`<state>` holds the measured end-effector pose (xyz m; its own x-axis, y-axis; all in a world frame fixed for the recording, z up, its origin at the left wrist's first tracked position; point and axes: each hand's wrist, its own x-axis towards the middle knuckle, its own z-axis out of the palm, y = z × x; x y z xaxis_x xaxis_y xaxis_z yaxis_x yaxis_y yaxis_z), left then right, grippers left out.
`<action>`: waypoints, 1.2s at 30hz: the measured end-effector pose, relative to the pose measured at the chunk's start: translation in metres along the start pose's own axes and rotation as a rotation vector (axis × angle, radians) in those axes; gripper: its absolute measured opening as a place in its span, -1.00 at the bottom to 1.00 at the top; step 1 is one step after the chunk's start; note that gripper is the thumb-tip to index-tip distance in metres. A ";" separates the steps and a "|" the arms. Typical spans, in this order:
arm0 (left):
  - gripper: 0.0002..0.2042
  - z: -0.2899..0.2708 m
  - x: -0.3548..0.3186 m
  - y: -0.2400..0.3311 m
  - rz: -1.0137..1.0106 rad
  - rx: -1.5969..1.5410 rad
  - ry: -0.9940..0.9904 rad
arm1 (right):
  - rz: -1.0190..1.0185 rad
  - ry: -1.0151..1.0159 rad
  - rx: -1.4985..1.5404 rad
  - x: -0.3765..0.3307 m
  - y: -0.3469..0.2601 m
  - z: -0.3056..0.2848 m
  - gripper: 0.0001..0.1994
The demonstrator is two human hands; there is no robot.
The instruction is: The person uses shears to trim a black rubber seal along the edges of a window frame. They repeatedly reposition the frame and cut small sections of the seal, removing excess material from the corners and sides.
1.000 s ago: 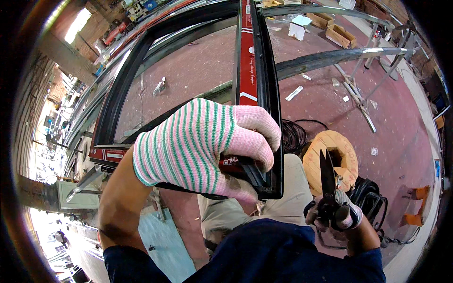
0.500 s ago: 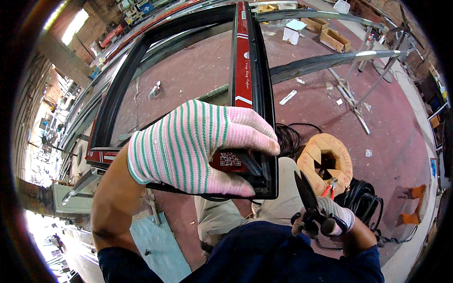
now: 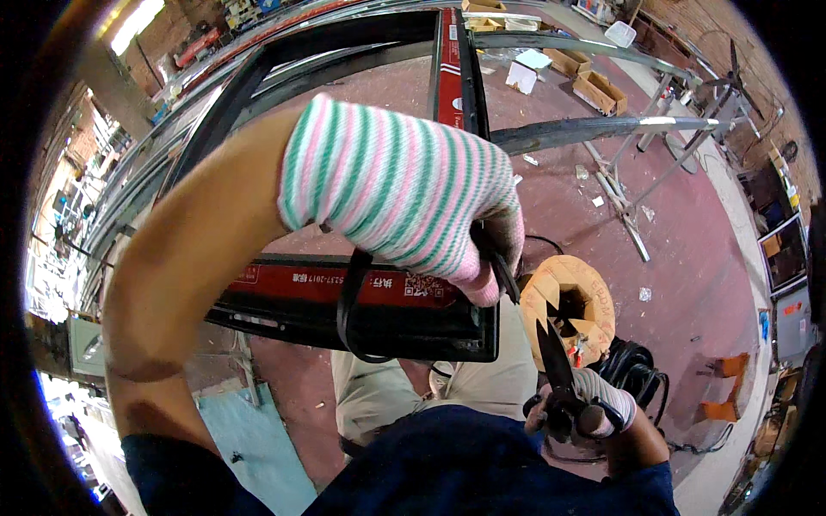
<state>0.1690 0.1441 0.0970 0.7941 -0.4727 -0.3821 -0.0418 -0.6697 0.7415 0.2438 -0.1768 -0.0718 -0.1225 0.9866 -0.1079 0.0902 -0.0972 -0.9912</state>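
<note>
A black window frame (image 3: 361,340) with red protective film on its faces stands in front of me, its near corner over my knees. My left hand (image 3: 413,189), in a pink, green and white striped knit glove, is raised above that corner. Its fingers are closed on a thin black rubber strip (image 3: 347,301), which loops down over the frame's near bar; part of it is hidden behind the hand. Low on the right, my gloved right hand (image 3: 602,402) grips dark-bladed scissors (image 3: 561,361) by the handles. Their blades point up, to the right of the frame and apart from it.
A cardboard-wrapped reel (image 3: 594,288) stands right of my knees, with red-handled pliers (image 3: 578,351) at it and coiled black strip (image 3: 632,370) beside it. Metal rails (image 3: 594,133) on stands run behind the frame. Open cardboard boxes (image 3: 600,93) and scraps lie on the red floor.
My left hand has let go of the frame's corner, risen and turned over, and now holds the black strip. The strip's loop has come into view. The scissors stay in my right hand.
</note>
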 end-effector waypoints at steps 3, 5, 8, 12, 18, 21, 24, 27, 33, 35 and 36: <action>-0.84 -0.005 0.004 0.003 -0.017 0.080 -0.021 | 0.060 -0.031 0.026 -0.002 -0.017 0.000 -0.07; -0.83 -0.005 0.003 0.004 -0.033 0.114 -0.016 | 0.043 -0.044 -0.008 -0.002 -0.013 0.000 -0.07; -0.82 -0.005 -0.001 0.012 -0.046 0.075 -0.040 | 0.097 -0.044 0.016 0.002 -0.024 0.005 -0.07; -0.82 -0.001 -0.016 0.029 0.066 0.179 0.027 | 0.139 -0.010 0.101 0.001 -0.026 0.008 -0.16; -0.82 0.007 -0.016 0.025 0.117 0.253 0.073 | 0.210 0.020 0.020 0.000 -0.042 0.009 -0.17; -0.81 0.013 -0.019 0.023 0.101 0.286 0.113 | 0.249 -0.022 -0.004 0.000 -0.053 0.002 -0.20; -0.81 0.006 0.015 0.012 0.187 0.331 0.076 | 0.357 0.074 -0.004 -0.013 -0.066 0.000 -0.20; -0.81 0.010 0.010 0.014 0.153 0.348 0.119 | 0.338 0.018 -0.031 -0.003 -0.083 -0.009 -0.23; -0.81 0.009 0.018 0.008 0.184 0.364 0.115 | 0.390 0.014 -0.138 -0.001 -0.095 -0.014 -0.36; -0.81 0.009 0.018 0.006 0.188 0.364 0.111 | 0.431 -0.001 -0.133 0.000 -0.099 -0.013 -0.36; -0.81 0.008 0.019 0.007 0.200 0.367 0.107 | 0.433 0.021 -0.105 0.000 -0.102 -0.011 -0.38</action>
<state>0.1788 0.1263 0.0907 0.8059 -0.5650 -0.1770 -0.3992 -0.7392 0.5424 0.2457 -0.1652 0.0297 -0.0311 0.8603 -0.5088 0.2291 -0.4894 -0.8414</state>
